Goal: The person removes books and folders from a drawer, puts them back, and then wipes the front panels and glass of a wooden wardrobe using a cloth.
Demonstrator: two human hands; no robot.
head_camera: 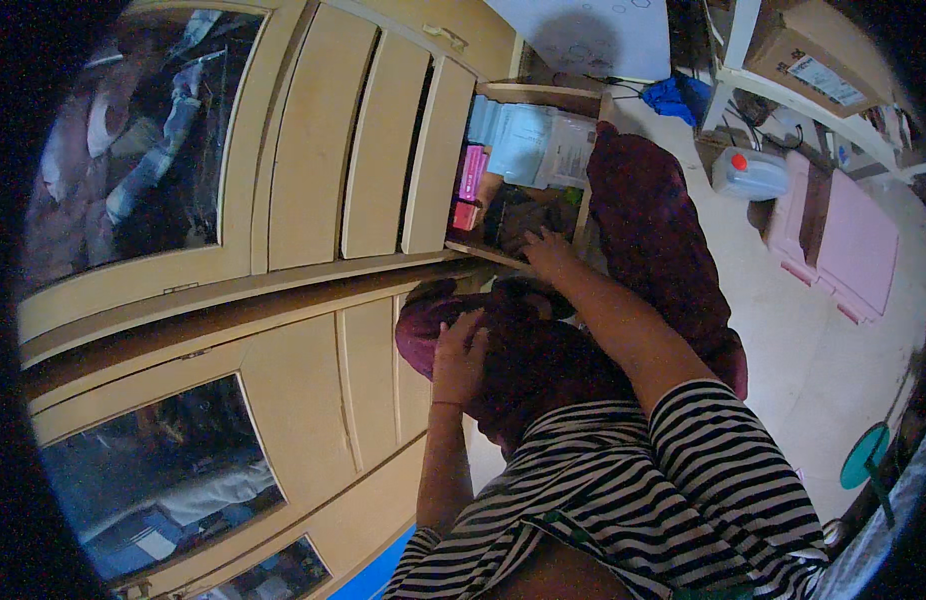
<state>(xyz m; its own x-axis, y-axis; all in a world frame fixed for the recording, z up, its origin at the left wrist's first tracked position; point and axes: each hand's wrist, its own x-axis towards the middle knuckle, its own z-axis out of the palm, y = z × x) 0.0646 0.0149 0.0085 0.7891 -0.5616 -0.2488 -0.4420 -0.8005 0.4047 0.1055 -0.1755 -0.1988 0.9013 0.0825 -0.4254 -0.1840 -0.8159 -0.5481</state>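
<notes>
My left hand rests on my left knee, over dark maroon trousers, with its fingers apart and nothing in it. Reaching into a pulled-out wooden drawer, my right hand has its fingers spread at a dark item in the near part. That item is too shadowed to identify. Light blue packets and clear-wrapped white packets fill the drawer's far part. Along its left side lie a pink box and a red box. A small green thing shows by the right wall.
Wooden cabinets with closed drawer fronts and a glass-paned door stand to the left. On the right floor are a pink plastic lid or panel and a translucent jerrycan with a red cap. A cardboard box sits on a white shelf.
</notes>
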